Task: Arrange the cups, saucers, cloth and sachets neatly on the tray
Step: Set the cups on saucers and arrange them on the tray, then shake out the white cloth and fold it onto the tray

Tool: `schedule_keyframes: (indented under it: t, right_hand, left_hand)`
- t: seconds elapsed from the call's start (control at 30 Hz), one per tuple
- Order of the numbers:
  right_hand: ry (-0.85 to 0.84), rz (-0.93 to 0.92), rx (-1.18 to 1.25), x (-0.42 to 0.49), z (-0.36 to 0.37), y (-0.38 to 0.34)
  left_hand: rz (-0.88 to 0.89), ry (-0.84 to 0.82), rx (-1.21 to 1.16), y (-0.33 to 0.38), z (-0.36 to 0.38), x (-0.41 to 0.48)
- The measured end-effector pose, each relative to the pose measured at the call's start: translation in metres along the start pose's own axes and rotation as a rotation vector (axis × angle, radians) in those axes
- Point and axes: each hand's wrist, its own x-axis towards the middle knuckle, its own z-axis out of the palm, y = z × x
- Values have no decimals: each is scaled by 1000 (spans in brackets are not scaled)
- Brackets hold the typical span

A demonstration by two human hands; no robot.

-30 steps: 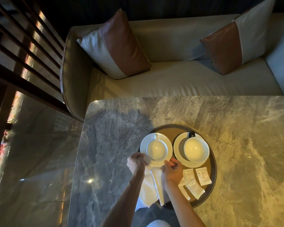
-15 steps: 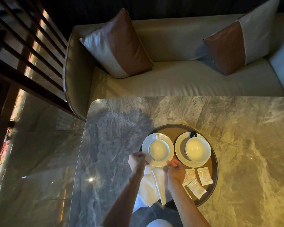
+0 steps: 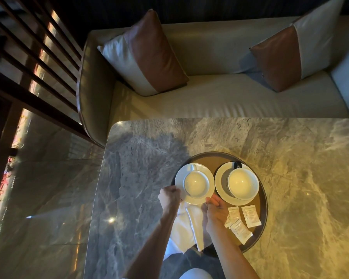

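Note:
A round dark-rimmed tray (image 3: 264, 200) sits on the marble table. Two white cups stand on white saucers in it: the left cup (image 3: 196, 184) on its saucer (image 3: 210, 176), the right cup (image 3: 242, 183) on its saucer (image 3: 221, 181). A white folded cloth (image 3: 191, 228) lies at the tray's near left, hanging over the rim. My left hand (image 3: 169, 196) pinches the cloth's far left corner beside the left saucer. My right hand (image 3: 216, 208) grips its far right corner. Three white sachets (image 3: 250, 215) lie to the right of my right hand.
The marble table (image 3: 300, 178) ends at a rounded left edge above a glossy floor (image 3: 38, 208). Behind it stands a cream sofa (image 3: 220, 101) with two brown-and-white cushions (image 3: 147, 55). Dark wooden slats (image 3: 28, 57) rise at the left.
Both hands have stayed at the cloth's far corners by the left saucer, shifting only slightly. Cups, saucers and sachets have not moved.

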Motion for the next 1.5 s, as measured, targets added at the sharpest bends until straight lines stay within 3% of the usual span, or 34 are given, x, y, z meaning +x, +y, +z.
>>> schedule_keyframes:
  t: [0.77,1.0,1.07,1.2,1.27,1.33,1.4,1.5]
  right_hand:
    - [-44,21,8,3,-6,-1]
    - [-117,-105,-296,2,-27,-4]
    - [-118,-184,-403,-1,-39,0]
    - [-200,-585,-622,-20,-64,11]
    - [-250,-701,-770,-29,-75,18]
    - [-269,-797,-980,-35,-82,26]
    - [-262,-846,-1173,-39,-87,35]
    - [-236,-769,-1281,-43,-90,47]
  left_hand:
    - [-43,-4,41,11,-4,-6]
    - [-74,-92,-41,5,-18,-14]
    - [8,-53,75,3,-24,-19]
    - [244,69,309,-6,-36,-40]
    - [370,69,463,-20,-40,-52]
    - [368,7,600,-36,-43,-65]
    - [301,-91,720,-54,-45,-76]
    - [346,-160,806,-79,-51,-89]
